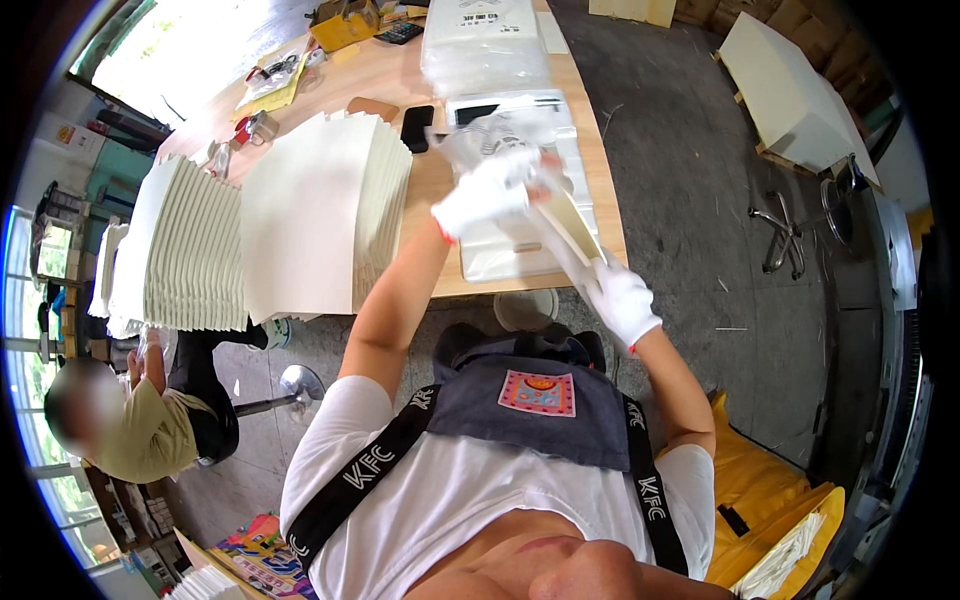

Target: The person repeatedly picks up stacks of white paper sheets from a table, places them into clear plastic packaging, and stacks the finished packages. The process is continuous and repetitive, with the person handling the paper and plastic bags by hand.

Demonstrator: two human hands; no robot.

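Over the table's front right corner, a thin cream stack of paper point(572, 228) is held tilted between my hands. My right hand point(622, 302), in a white glove, is closed round its lower right end. On the far side my left hand point(488, 196), also gloved, pinches a clear plastic bag point(470, 145) that looks to be around or against the paper; motion blurs where they meet. Beneath them lies a pile of flat clear plastic bags point(500, 260). To the left stand a tall stack of cream paper point(305, 215) and a fanned stack point(195, 245).
A black phone point(417, 130) lies beside the paper stack. Behind the bags sits a plastic-wrapped bundle point(485, 50). A tape dispenser point(262, 127) and yellow box point(343, 25) are farther back. Another person point(150, 420) sits at the left. A white bucket point(526, 309) stands below the table edge.
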